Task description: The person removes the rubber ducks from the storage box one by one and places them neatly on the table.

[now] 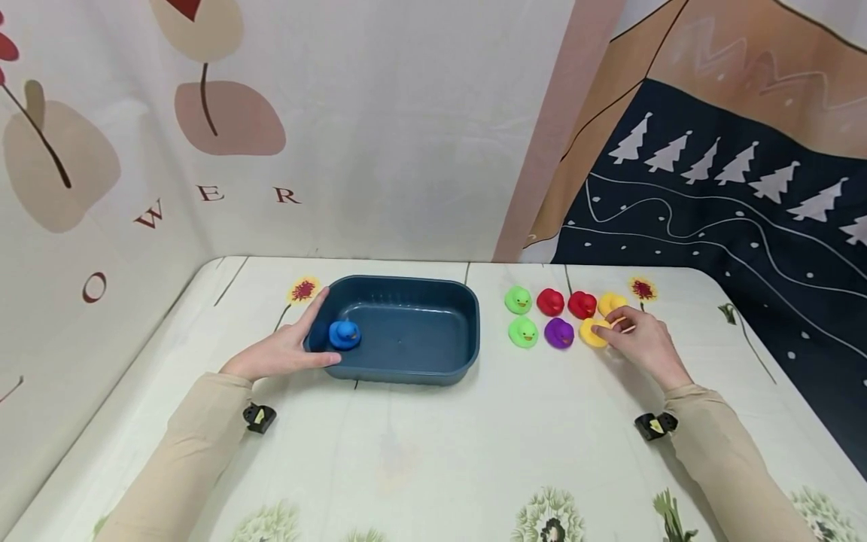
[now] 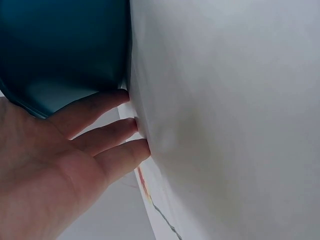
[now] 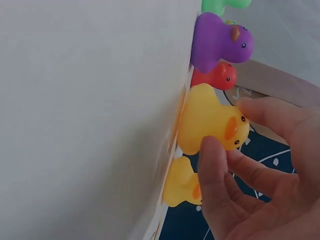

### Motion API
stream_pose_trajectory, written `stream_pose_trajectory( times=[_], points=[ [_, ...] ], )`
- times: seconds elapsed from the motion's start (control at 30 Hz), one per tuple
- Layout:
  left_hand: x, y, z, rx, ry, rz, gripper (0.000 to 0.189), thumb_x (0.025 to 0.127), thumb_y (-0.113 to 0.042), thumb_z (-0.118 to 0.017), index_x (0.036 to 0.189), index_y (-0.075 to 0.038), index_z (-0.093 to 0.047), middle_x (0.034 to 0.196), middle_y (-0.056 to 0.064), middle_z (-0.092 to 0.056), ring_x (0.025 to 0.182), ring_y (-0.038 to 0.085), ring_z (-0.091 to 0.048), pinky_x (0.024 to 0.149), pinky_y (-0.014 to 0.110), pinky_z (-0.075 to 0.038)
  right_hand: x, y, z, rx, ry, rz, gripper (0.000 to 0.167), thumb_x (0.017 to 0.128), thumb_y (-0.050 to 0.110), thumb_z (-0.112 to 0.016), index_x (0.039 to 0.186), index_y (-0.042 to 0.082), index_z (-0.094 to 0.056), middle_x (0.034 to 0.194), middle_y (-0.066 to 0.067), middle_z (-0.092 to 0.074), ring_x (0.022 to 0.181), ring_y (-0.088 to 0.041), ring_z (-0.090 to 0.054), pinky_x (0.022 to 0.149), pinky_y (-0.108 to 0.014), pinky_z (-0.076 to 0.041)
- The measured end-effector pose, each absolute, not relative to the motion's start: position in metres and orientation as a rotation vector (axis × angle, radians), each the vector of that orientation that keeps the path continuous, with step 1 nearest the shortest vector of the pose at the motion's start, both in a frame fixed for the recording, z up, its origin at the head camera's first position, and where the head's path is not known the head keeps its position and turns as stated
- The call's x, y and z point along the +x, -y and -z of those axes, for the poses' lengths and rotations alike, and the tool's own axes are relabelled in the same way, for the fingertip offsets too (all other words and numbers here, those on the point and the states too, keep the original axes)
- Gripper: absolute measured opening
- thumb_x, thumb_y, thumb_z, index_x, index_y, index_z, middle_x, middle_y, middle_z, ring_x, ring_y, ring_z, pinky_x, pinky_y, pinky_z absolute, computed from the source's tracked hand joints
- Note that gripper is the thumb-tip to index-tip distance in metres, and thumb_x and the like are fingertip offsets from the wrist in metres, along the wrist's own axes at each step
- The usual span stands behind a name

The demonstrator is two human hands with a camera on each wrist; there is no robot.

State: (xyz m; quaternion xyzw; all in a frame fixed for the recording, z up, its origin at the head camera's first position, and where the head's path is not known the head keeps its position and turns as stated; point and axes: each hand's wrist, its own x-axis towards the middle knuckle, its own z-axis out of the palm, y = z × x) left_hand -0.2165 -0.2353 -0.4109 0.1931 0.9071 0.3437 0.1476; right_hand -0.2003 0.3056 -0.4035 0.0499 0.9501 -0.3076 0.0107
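My left hand (image 1: 287, 354) spans the left end of a dark blue basin (image 1: 400, 376), with the thumb at the near rim and the other fingers straight along the left side. A blue rubber duck (image 1: 345, 336) sits inside the basin near that hand. My right hand (image 1: 643, 342) pinches a yellow rubber duck (image 1: 592, 333) by the head between thumb and fingers; in the right wrist view the held duck (image 3: 210, 120) stands upright at the tabletop. Behind it sits a second yellow duck (image 1: 612, 302).
Beside the held duck are a purple duck (image 1: 559, 333) and a green duck (image 1: 523, 331). The back row has another green duck (image 1: 518, 299) and two red ducks, one left (image 1: 550, 302) and one right (image 1: 582, 304). Printed cloth walls (image 1: 379, 150) rise behind the table (image 1: 406, 459).
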Motion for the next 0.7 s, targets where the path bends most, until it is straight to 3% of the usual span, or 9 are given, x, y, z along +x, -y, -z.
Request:
stream_pose_trajectory(
  times=[0.5, 0.7],
  points=[
    [-0.2157, 0.2362, 0.4105, 0.554, -2.612, -0.982, 0.106, 0.089, -0.039, -0.069, 0.154, -0.025, 0.014, 0.155, 0.030, -0.008, 0.129, 0.054, -0.033, 0.099, 0.068, -0.029, -0.2019, -0.3048, 0.4043, 0.213, -2.890, 0.939, 0.049, 0.092, 0.035, -0.065, 0.114, -0.006, -0.054, 0.100, -0.023, -0.058, 0.087, -0.035, -0.053, 0.069, -0.039, -0.044],
    [-0.2148, 0.2358, 0.4090, 0.593, -2.622, -0.978, 0.109, 0.087, -0.040, -0.070, 0.155, -0.021, 0.013, 0.148, 0.038, -0.020, 0.122, 0.054, -0.043, 0.097, 0.066, -0.033, -0.2011, -0.3052, 0.4027, 0.214, -2.870, 0.932, 0.052, 0.092, 0.038, -0.065, 0.116, -0.007, -0.053, 0.101, -0.023, -0.058, 0.088, -0.035, -0.053, 0.069, -0.038, -0.045]
  ],
)
